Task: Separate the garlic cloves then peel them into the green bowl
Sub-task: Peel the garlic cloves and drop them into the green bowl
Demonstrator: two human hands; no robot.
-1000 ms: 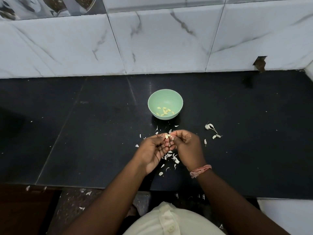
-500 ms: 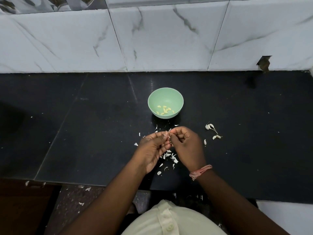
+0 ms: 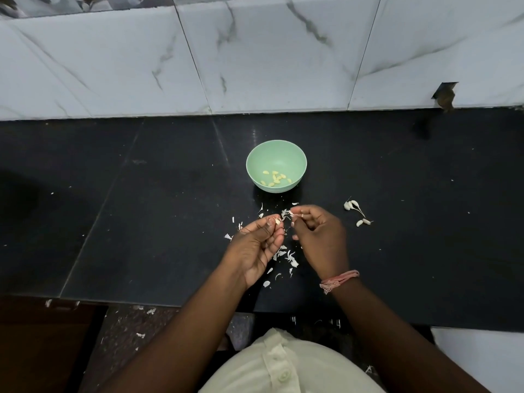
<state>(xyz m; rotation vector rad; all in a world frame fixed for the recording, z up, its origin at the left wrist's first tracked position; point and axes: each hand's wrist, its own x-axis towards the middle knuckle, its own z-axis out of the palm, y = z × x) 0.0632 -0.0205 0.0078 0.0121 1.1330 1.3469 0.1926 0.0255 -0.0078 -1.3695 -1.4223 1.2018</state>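
Observation:
The green bowl point(image 3: 276, 154) stands on the black counter and holds several peeled, yellowish cloves point(image 3: 275, 177). Just in front of it, my left hand point(image 3: 256, 245) pinches a small garlic clove point(image 3: 277, 221) between thumb and fingertips. My right hand point(image 3: 319, 239) is a short way to the right, its fingers curled and pinching a strip of white skin point(image 3: 287, 213) pulled off the clove. Several unpeeled cloves point(image 3: 357, 213) lie on the counter to the right of my right hand.
White peel scraps point(image 3: 286, 258) are scattered on the counter point(image 3: 141, 208) under and around my hands. A marble-tiled wall point(image 3: 255, 52) closes the back. The counter's front edge runs just below my wrists, with peel bits on the floor point(image 3: 136, 327) beneath.
My hands were pressed together on the clove; they have now drawn apart, the right hand pulling a piece of skin away to the right.

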